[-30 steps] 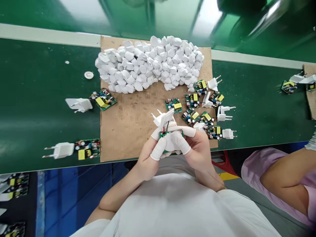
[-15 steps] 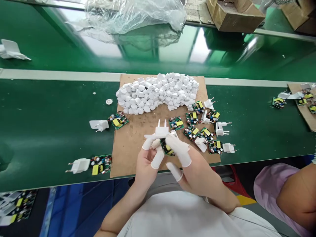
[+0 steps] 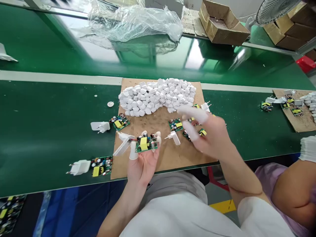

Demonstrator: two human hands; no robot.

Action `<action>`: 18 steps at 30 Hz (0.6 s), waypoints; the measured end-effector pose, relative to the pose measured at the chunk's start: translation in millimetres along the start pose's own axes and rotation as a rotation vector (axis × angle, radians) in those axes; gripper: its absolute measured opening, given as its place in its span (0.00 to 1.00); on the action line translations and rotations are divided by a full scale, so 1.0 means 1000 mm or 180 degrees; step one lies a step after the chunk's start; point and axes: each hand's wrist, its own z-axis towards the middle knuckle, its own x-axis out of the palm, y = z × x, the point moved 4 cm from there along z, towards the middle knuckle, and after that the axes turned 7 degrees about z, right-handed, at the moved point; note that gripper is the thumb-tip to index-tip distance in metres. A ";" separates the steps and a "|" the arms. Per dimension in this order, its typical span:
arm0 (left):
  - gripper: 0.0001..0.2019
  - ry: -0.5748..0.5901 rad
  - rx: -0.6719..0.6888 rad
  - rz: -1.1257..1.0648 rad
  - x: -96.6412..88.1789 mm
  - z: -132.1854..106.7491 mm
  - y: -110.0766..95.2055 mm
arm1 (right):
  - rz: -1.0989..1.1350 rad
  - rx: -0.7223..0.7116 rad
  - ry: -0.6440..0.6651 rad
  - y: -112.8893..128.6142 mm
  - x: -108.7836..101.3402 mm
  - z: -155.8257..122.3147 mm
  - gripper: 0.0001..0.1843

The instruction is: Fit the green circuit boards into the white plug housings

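Note:
My left hand (image 3: pixel 142 163), with white finger cots on its fingers, holds a green circuit board (image 3: pixel 146 144) with a yellow transformer by its edges. From the board's left side, short wires run to a white plug housing (image 3: pixel 123 144) over the cardboard. My right hand (image 3: pixel 209 131), also in finger cots, hovers over the cardboard's right side. Its fingers are apart with nothing between them, and it partly hides several boards with plugs. Between my hands lie a loose circuit board (image 3: pixel 175 124) and a white plug (image 3: pixel 173 137).
A heap of small white pieces (image 3: pixel 158 97) covers the back of the cardboard sheet (image 3: pixel 158 123). Two boards with plugs lie at left, one the nearer board (image 3: pixel 101 166). Behind are plastic film (image 3: pixel 138 24) and a cardboard box (image 3: pixel 224 29). Another person's arm (image 3: pixel 293 194) is at right.
My right hand has left the held board and moved right, opening. The left hand has moved left with the board, its plug now pointing left. The camera view has shifted slightly.

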 end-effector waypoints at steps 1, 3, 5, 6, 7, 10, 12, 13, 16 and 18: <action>0.21 -0.0017 -0.0085 -0.0118 -0.003 0.000 -0.002 | -0.0207 0.0114 0.0127 -0.015 0.003 0.014 0.20; 0.25 0.0077 -0.0195 -0.0221 -0.007 0.000 -0.004 | -0.0559 0.0271 0.0631 -0.043 0.019 0.043 0.22; 0.25 0.0200 -0.0209 -0.0224 -0.009 -0.001 -0.005 | -0.0891 0.0328 0.0963 -0.063 0.038 0.068 0.23; 0.24 0.0238 -0.0202 -0.0221 -0.010 -0.001 -0.005 | -0.1038 0.0352 0.1094 -0.069 0.047 0.077 0.22; 0.23 0.0264 -0.0189 -0.0210 -0.010 -0.002 -0.006 | -0.1166 0.0369 0.1201 -0.073 0.056 0.084 0.21; 0.19 0.0361 -0.0174 -0.0065 -0.007 -0.004 -0.007 | -0.1392 0.0344 0.1416 -0.079 0.074 0.094 0.20; 0.16 0.0402 -0.0164 0.0074 -0.003 -0.005 -0.008 | -0.1373 0.0260 0.1459 -0.081 0.077 0.095 0.21; 0.15 0.0386 -0.0145 0.0122 -0.002 -0.006 -0.008 | -0.1327 0.0230 0.1447 -0.082 0.077 0.095 0.21; 0.13 0.0221 -0.0112 0.0178 0.002 -0.006 -0.005 | -0.1198 0.0259 0.1318 -0.082 0.072 0.103 0.19; 0.12 0.0136 -0.0093 0.0172 0.002 -0.005 -0.003 | -0.1211 0.0313 0.1302 -0.078 0.073 0.112 0.18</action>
